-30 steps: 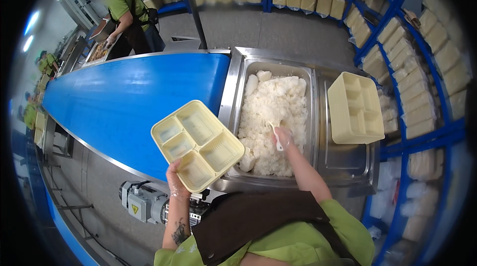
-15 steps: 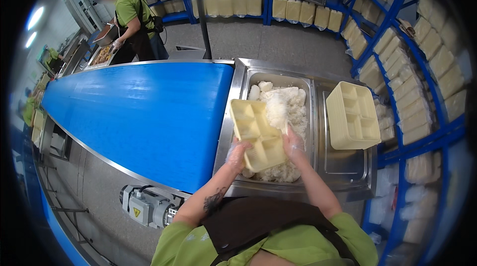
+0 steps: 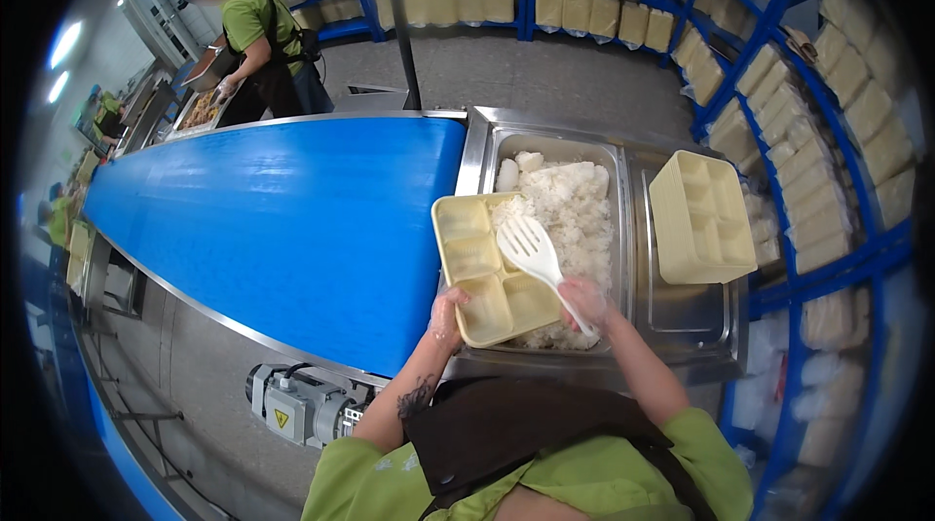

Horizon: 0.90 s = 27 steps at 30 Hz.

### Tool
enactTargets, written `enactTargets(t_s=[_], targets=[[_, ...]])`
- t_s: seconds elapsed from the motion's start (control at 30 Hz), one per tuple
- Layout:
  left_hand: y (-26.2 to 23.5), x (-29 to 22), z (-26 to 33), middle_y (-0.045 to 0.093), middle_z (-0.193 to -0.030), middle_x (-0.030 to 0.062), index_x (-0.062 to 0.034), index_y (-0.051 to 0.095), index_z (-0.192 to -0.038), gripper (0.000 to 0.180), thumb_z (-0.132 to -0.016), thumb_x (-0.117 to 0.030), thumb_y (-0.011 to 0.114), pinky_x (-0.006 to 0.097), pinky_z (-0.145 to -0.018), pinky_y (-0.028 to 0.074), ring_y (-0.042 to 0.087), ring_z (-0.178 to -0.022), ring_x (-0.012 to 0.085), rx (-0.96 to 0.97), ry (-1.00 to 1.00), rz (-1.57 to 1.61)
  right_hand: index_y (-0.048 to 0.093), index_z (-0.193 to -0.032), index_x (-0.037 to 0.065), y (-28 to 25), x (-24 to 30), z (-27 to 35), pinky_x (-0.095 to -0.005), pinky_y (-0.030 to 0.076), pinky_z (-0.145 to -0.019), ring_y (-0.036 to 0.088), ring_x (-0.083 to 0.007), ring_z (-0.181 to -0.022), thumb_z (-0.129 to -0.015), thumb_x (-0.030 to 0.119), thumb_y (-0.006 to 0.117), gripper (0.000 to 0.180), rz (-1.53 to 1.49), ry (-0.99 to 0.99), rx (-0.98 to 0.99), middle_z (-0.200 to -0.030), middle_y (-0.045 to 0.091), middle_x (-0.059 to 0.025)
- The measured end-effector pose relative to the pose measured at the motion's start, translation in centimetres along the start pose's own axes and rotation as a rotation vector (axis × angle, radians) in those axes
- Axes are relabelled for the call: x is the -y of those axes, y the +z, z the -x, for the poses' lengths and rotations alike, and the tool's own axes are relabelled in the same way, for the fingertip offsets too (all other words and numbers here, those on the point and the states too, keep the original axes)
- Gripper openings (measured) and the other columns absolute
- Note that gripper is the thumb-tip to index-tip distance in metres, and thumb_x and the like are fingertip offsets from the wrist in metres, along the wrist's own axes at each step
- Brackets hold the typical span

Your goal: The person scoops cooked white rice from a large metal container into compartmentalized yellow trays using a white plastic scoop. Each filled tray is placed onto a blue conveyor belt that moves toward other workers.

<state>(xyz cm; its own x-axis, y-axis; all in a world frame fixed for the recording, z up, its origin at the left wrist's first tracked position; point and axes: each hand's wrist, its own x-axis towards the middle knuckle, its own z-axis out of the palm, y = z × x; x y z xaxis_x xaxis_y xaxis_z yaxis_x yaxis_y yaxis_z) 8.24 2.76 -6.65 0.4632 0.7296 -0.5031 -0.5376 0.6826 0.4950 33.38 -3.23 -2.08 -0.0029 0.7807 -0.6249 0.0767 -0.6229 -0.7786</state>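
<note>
My left hand [image 3: 448, 316], in a clear glove, grips the near left edge of a pale yellow compartment tray [image 3: 477, 292]. The tray hangs tilted over the left part of a steel pan [image 3: 623, 219] of cooked white rice [image 3: 575, 204]. In my gloved right hand [image 3: 584, 303] is the handle of a white slotted rice paddle [image 3: 532, 246]. Its slotted head lies over the tray's far right compartment, where white rice shows beside and behind it. The paddle hides part of that compartment. The tray's left compartments show bare bottoms.
A stack of matching trays [image 3: 703, 219] stands on the steel counter [image 3: 672, 312] right of the rice pan. To the left runs a wide blue conveyor belt [image 3: 292, 219]. A co-worker [image 3: 258, 34] stands at its far side. Blue shelving [image 3: 779, 131] with bagged trays lines the right.
The paddle's head, blurred with rice before, now lies flat over the tray's far right compartment, and rice shows there. The tray has shifted slightly left; the right hand has moved slightly nearer.
</note>
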Motion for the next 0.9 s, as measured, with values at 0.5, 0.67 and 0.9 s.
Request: enactTargets(t_s=[0.5,0.67,0.9], targets=[[-3.4,-1.0,2.7,0.056,-0.1,0.0215,0.0093,0.048,-0.111,0.06,-0.054,-0.01,0.045,0.046,-0.08,0.05,0.058,-0.087,0.0352,-0.084,0.027,0.008,0.054,-0.11,0.004,-2.0,-0.8,0.3,-0.0264,0.045,-0.038,0.052,-0.0119,-0.046,-0.089,0.024,0.042,0.032,0.04,-0.043,-0.162,-0.058,0.052,-0.0057],[-4.6,-2.5,5.2,0.059,-0.092,0.0183,0.0094,0.051,-0.106,0.054,-0.055,-0.008,0.046,0.042,-0.076,0.052,0.06,-0.081,0.0312,-0.183,0.101,-0.009,0.056,-0.094,-0.002,-6.4,-6.4,-1.2,-0.0351,0.046,-0.04,0.056,-0.0213,-0.044,-0.084,0.015,0.041,0.025,0.772,-0.032,-0.241,-0.055,0.053,-0.0132],[-5.7,-1.5,5.1,0.059,-0.097,0.0182,0.0087,0.05,-0.108,0.055,-0.056,-0.01,0.046,0.042,-0.079,0.05,0.059,-0.085,0.0314,-0.18,0.121,0.011,0.053,-0.086,0.003,-1.6,-8.3,-6.9,-0.03,0.042,-0.036,0.05,-0.0165,-0.04,-0.085,0.023,0.046,0.021,-0.153,0.065,-0.354,-0.056,0.052,-0.0077]])
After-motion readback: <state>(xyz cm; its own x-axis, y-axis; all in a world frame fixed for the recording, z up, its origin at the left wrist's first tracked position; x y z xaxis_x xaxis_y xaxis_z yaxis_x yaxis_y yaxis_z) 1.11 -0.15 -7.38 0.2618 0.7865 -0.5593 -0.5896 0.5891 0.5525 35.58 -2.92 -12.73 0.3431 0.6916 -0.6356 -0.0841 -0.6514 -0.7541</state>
